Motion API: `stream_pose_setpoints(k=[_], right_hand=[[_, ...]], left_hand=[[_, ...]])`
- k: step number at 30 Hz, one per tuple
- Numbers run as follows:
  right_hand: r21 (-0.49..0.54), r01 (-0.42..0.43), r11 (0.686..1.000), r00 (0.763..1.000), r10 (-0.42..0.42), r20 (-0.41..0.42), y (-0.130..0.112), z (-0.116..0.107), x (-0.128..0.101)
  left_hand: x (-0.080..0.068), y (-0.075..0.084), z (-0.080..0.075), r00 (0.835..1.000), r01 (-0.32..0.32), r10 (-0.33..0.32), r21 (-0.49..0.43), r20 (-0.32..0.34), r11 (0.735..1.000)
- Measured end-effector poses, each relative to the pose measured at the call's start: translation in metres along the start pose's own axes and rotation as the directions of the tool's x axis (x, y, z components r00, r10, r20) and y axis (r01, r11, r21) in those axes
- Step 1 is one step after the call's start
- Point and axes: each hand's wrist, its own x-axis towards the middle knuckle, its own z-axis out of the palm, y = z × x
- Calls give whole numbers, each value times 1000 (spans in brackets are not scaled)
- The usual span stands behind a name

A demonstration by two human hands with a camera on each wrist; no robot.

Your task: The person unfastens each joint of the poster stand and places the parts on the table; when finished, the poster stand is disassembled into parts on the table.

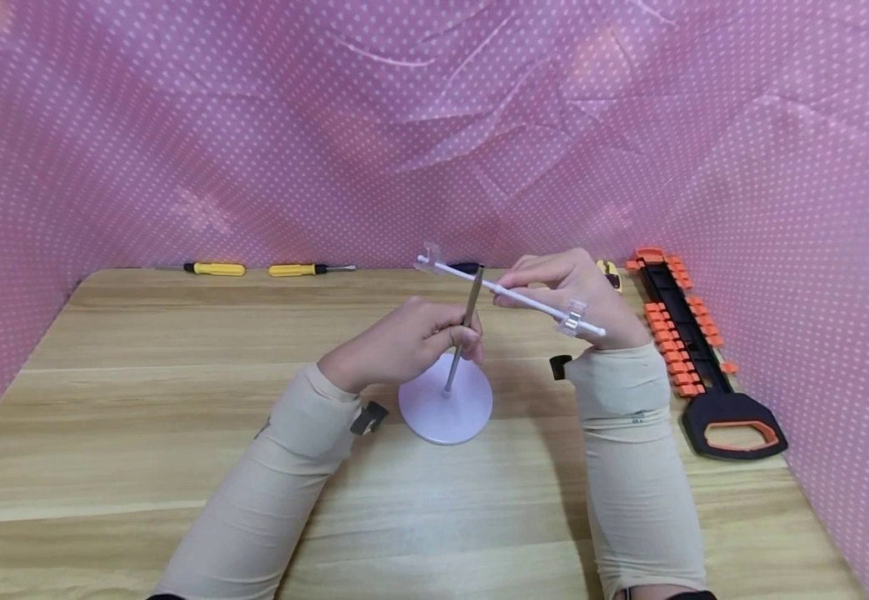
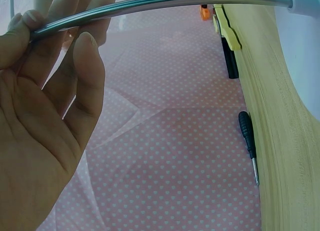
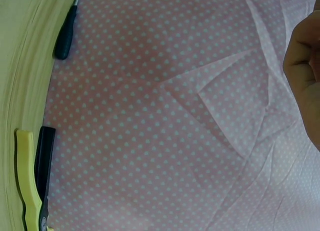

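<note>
My left hand pinches a thin metal rod near its upper end, between thumb and fingers. The rod rises, leaning slightly, from the middle of a round white base on the table; a white collar surrounds its foot in the left wrist view. My right hand holds a slim white crossbar by its middle, with a clear plastic clip near each end. The crossbar slants beside the rod's top; I cannot tell whether they touch. Only part of the right hand shows in the right wrist view.
Two yellow-handled screwdrivers lie along the back edge. A black-handled screwdriver and a yellow-and-black tool are also there. An orange-and-black rack with a handle lies at the right. Pink dotted cloth surrounds the table.
</note>
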Motion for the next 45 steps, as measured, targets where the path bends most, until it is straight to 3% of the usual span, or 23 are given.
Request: stream_pose_setpoints(k=[7, 19, 24, 27, 32, 39, 45], right_hand=[[-40, -13, 999, 1000, 14, 26, 6, -2, 1], [-121, -143, 982, 989, 147, 25, 11, -1, 2], [-200, -271, 942, 961, 275, -5, 10, 0, 2], [-276, -296, 914, 953, 304, -15, 14, 0, 2], [-408, -269, 872, 959, 284, -26, 26, 1, 5], [-610, -197, 768, 966, 259, 14, 41, 2, 10], [-639, -182, 747, 967, 255, 23, 49, 2, 11]], left_hand=[[0, -1, 1, 1000, -2, 2, 5, -1, 1000], [-1, 1, 2, 1000, 8, -8, 9, 0, 1000], [-2, 2, 4, 1000, 8, -7, 15, -6, 1000], [-2, 3, 5, 1000, 2, -2, 24, -10, 1000], [-2, 4, 6, 1000, 6, -6, 23, -9, 1000], [-2, 4, 5, 1000, 5, -5, 21, -11, 1000], [-2, 3, 5, 1000, -2, 2, 30, -7, 1000]])
